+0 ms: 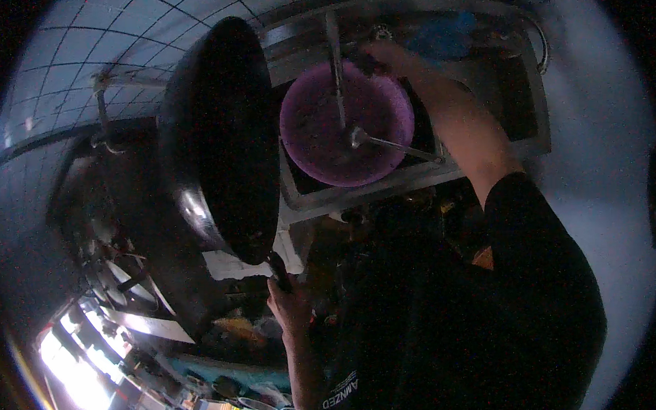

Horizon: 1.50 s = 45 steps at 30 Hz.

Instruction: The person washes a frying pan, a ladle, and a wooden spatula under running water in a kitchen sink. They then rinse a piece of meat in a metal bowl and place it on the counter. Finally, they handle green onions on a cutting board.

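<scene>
My left hand (292, 306) grips the dark handle (278, 270) of a large black wok (233, 138). The wok is tilted on edge, with its dark inside facing right. My right hand (385, 56) is over the back right rim of a purple plastic basin (403, 115). A dark object (367, 62) lies at its fingers; dim light hides what it is and whether it is held. Left of that hand, a faucet (333, 53) reaches over the basin, and a pale stream seems to run below it. A metal ladle (359, 138) rests in the basin, its handle across the front rim.
The basin sits in a metal sink (306, 206). A blue plastic bag (444, 38) lies behind, at the right. Another tap (105, 112) juts from the tiled wall (127, 33) on the left. Under the wok is a white container (227, 265). A bright window (76, 376) shows lower left.
</scene>
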Available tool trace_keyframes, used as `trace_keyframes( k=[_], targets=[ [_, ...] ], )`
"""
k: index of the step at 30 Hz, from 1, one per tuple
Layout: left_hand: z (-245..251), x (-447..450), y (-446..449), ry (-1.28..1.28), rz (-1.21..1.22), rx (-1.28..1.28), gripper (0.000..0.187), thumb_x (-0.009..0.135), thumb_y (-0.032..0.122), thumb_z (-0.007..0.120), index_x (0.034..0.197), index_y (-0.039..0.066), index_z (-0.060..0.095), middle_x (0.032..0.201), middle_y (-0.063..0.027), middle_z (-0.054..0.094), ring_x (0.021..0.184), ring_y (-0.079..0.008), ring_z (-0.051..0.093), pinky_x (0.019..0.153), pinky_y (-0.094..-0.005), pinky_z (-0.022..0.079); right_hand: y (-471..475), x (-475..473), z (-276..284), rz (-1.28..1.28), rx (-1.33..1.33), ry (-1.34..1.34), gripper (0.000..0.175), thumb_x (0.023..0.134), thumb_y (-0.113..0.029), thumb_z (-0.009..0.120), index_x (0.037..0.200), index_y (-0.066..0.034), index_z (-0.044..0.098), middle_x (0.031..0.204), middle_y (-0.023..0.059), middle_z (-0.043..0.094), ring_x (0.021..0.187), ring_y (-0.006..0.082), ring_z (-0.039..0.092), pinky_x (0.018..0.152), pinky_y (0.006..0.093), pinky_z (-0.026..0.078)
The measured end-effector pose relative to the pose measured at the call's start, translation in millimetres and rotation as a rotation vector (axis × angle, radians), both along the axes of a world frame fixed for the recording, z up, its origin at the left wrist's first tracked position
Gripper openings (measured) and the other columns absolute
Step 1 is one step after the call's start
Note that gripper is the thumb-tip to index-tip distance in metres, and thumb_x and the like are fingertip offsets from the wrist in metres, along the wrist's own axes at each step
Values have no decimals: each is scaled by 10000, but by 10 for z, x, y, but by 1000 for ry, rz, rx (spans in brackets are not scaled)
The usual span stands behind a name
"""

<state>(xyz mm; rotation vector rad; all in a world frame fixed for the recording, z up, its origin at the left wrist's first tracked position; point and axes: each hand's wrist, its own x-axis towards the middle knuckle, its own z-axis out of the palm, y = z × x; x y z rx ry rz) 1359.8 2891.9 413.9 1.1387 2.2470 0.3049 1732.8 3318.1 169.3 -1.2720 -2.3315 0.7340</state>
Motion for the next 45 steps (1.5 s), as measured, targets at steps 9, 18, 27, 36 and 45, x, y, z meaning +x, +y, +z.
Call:
trace_keyframes(
  k=[9,18,27,36,45],
  targets=[
    [-43,-102,-194,36,-67,52,251,900,217,601,1066,47,520,825,-233,658,772,-438,644,631,-488,505,85,1,51,-270,-164,-9,356,828,-205,670,1154,-80,602,1039,94,652,934,251,624,767,401,529],
    [-217,-282,-502,-51,-105,71,348,815,111,657,1111,37,488,804,-199,641,720,-410,630,588,-482,492,-1033,273,350,-624,-602,367,366,864,-252,625,1189,-88,586,1083,99,640,964,260,616,803,418,523],
    [-305,-338,-516,-158,-122,101,373,794,129,656,1122,45,498,854,-203,642,735,-404,641,598,-486,512,-1674,400,410,-864,-909,745,382,901,-299,579,1224,-96,569,1126,105,629,994,268,609,840,435,517],
    [-323,-527,-558,65,-324,228,380,763,70,591,1133,48,510,897,-184,646,783,-397,650,651,-481,533,-2082,328,532,-952,-995,954,403,937,-347,534,1258,-104,553,1170,111,617,1025,277,601,877,452,511],
    [-604,-468,-818,-154,-150,271,363,805,144,664,1120,26,528,920,-242,650,839,-405,650,703,-477,541,-2452,122,876,-1021,-1063,1251,369,975,-338,485,1256,-108,553,1184,106,609,1064,283,588,922,459,496]
  ],
)
